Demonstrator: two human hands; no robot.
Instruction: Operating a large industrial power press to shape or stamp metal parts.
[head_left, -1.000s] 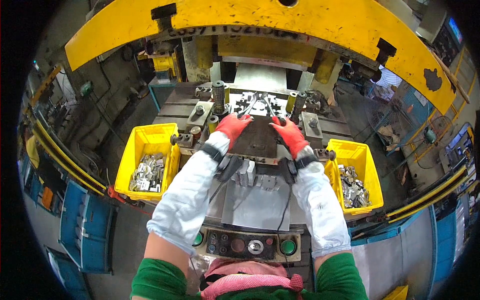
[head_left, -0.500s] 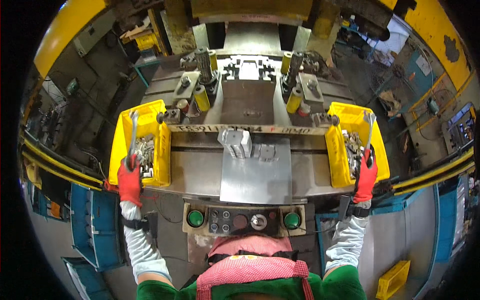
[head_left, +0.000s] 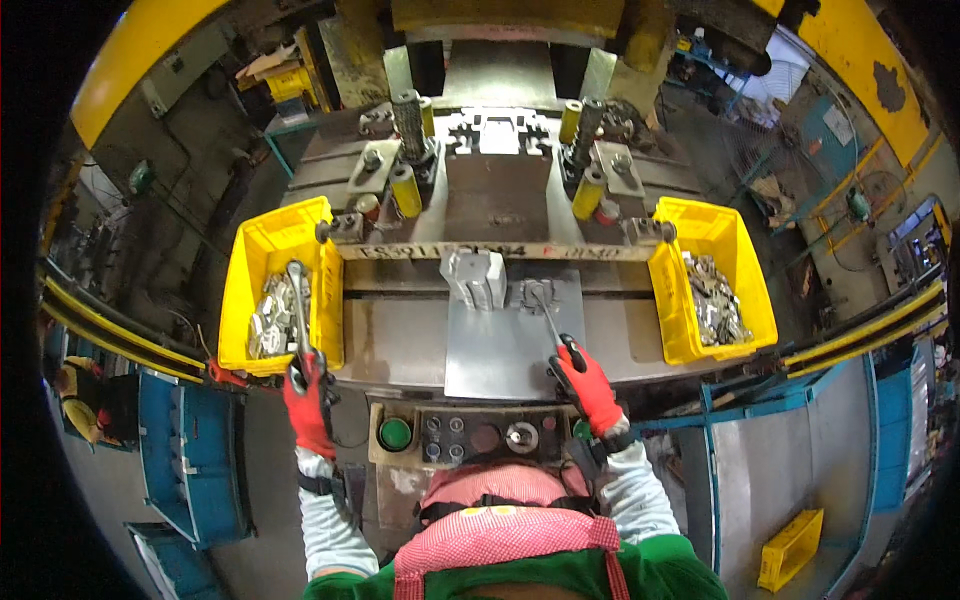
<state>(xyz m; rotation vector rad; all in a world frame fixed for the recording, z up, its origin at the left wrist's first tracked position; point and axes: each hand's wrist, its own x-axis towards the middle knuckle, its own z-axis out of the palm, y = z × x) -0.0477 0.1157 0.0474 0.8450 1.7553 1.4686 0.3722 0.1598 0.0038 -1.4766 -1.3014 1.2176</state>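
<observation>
My left hand (head_left: pixel 309 400), in a red and black glove, is closed around a long silver metal tool (head_left: pixel 300 312) that looks like tongs. Its rounded tip is above the left yellow bin (head_left: pixel 232 330), near the small metal parts (head_left: pixel 270 320) inside. My right hand (head_left: pixel 588 385), gloved alike, grips a similar tool (head_left: pixel 548 318). That tool's tip is at a flat metal part (head_left: pixel 537 293) on a shiny sheet plate (head_left: pixel 500 360); whether it grips the part I cannot tell. Beside it is a stack of grey metal parts (head_left: pixel 476 279).
A press die (head_left: pixel 498 195) with yellow posts (head_left: pixel 404 190) stands beyond the plate; a bright metal part (head_left: pixel 499 134) is at its back. Another yellow bin (head_left: pixel 763 320) of metal parts is on the right. A button panel (head_left: pixel 475 437) sits between me and the press.
My right hand has swung left from the right bin to the plate, bringing its tool to the flat part. My left hand has moved slightly right and nearer to me.
</observation>
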